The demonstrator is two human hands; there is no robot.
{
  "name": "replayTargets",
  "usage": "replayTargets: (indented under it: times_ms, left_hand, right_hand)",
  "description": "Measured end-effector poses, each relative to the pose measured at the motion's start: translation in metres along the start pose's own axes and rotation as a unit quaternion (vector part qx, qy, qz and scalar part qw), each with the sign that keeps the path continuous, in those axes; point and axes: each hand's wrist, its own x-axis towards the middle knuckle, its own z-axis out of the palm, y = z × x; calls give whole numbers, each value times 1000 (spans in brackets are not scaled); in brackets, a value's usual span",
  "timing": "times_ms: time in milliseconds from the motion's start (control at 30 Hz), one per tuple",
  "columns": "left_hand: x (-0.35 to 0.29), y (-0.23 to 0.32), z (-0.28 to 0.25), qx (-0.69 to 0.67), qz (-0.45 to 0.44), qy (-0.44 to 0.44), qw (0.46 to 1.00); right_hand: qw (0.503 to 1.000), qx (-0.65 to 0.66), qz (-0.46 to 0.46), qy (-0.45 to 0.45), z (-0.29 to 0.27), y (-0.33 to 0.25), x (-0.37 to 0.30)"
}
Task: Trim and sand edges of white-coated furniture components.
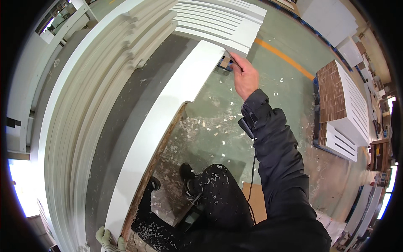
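Observation:
A long white panel [168,105] with a raw brown edge lies on a dark grey work surface [121,122]. My left hand [110,240], in a pale green glove, grips its near end at the lower edge of the view. My right hand [244,74], bare with a black sleeve, reaches to the panel's far end. Its fingers are closed on the corner of a white slatted panel [218,23] lying there. A small dark and tan block [225,63] sits just under that corner.
A stack of white curved-edge boards [96,71] fills the left side. The green floor [218,126] is strewn with wood chips and shavings. A pallet of white slatted panels [342,105] stands at right. An orange floor line [285,58] runs behind. My dark trousers and shoes [187,178] are below.

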Motion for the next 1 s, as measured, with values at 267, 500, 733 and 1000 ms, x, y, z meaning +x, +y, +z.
replayTargets:
  times_ms: [267,500,733,1000]
  left_hand:
    - [2,2,-7,-26,5,-17,1000]
    - [21,24,-1,34,38,23,998]
    - [-2,1,-3,-10,-6,-13,1000]
    - [1,14,-5,-19,-22,-8,1000]
  right_hand:
    - [984,12,-87,-157,-13,-52,-11]
    - [998,2,31,-61,-7,-4,18]
    - [997,-6,-11,-78,-10,-27,16]
    - [978,24,-109,-174,-5,-97,-60]
